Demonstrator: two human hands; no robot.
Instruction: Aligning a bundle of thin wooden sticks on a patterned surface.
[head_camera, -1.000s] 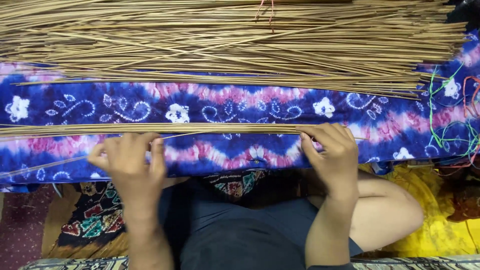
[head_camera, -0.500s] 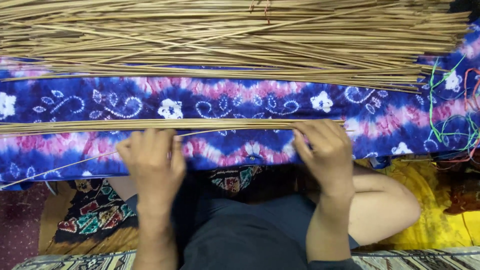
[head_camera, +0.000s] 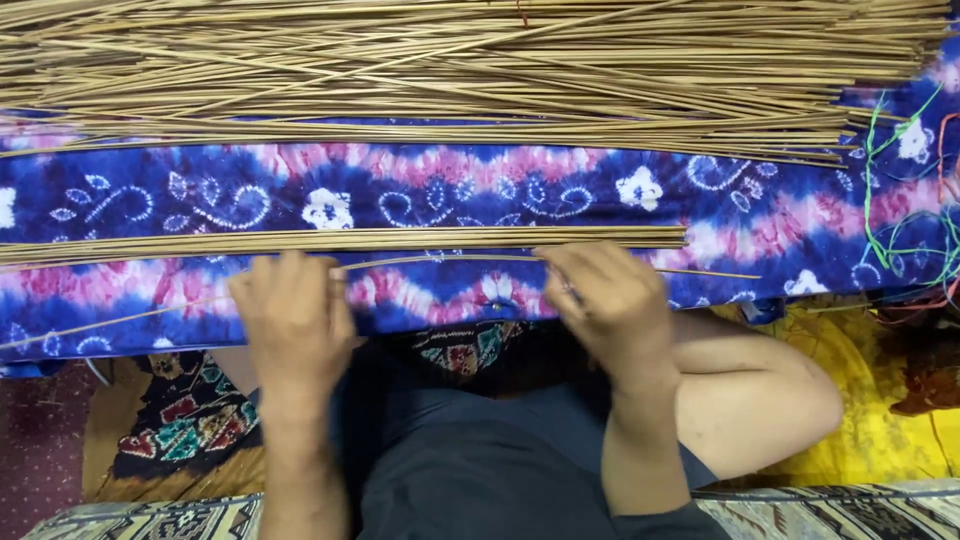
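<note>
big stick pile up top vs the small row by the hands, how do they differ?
The big pile holds far more sticks than the small row. The pile is loose, with sticks crossing at angles; the row lies flat and tight. The pile spans the view; the row ends near the right hand. Both are thin tan sticks on the blue patterned cloth.

Bare forearms and hands (head_camera: 300, 325) (no sleeves showing), dark blue-grey garment (head_camera: 480, 450) over the lap.

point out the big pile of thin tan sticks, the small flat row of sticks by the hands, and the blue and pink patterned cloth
big pile of thin tan sticks (head_camera: 450, 70), head view, middle of the heap
small flat row of tan sticks (head_camera: 350, 241), head view, mid-length of the row
blue and pink patterned cloth (head_camera: 480, 190), head view, bare strip between pile and row
</note>
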